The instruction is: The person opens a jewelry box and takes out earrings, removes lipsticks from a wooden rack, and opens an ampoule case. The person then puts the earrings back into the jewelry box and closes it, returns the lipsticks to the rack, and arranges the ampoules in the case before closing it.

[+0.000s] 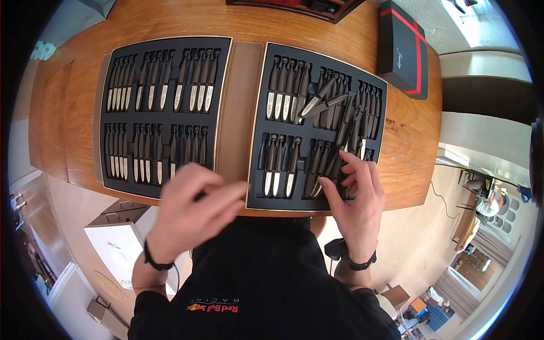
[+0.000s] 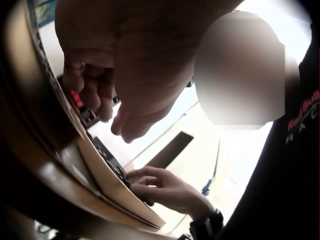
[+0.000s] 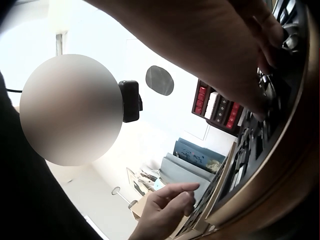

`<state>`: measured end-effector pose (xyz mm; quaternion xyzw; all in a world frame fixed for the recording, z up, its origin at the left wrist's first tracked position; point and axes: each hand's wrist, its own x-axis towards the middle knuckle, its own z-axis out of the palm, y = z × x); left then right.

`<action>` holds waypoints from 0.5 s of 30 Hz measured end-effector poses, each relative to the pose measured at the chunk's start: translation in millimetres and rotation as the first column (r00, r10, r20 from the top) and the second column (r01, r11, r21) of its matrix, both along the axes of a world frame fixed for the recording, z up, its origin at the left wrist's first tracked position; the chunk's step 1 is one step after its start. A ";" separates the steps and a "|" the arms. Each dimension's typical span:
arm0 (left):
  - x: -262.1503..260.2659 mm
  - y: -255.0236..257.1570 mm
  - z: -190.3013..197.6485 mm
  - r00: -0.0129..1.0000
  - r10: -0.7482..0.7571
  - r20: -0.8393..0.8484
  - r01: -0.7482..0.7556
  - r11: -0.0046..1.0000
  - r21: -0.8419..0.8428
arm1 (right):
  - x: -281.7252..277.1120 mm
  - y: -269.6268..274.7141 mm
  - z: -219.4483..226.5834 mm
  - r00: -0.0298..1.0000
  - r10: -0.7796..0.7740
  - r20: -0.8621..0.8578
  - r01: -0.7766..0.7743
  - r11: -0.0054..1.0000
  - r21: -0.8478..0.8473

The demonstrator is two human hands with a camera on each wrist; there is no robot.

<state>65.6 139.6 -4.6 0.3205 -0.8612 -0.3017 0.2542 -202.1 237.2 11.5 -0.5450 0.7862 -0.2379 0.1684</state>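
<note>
Two black foam trays hold rows of slender dark pen-like pieces, many with a pale labelled end: the left tray (image 1: 122,119) and the right tray (image 1: 258,122). Several loose pieces (image 1: 324,105) lie criss-crossed on top of the right tray's rows. My right hand (image 1: 362,190) is at that tray's lower right, thumb and bent fingers on either side of dark pieces, whose lower ends are partly hidden. In the right wrist view its fingertips (image 3: 260,116) are down among them. My left hand (image 1: 195,207), blurred, hovers at the left tray's lower right corner with nothing visible in its loosely bent fingers.
A brown cardboard strip (image 1: 241,107) lies between the trays on the wooden table (image 1: 68,124). At the back right is a black box with a red ribbon (image 1: 402,51), and a dark red case (image 1: 306,7) stands at the back edge. A white cabinet (image 1: 122,243) is below the table's front left.
</note>
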 end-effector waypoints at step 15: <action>-77.0 30.7 -11.7 0.966 -0.017 -0.258 0.060 0.986 0.159 | 0.4 4.8 -3.2 0.416 -0.051 0.908 0.113 0.994 0.004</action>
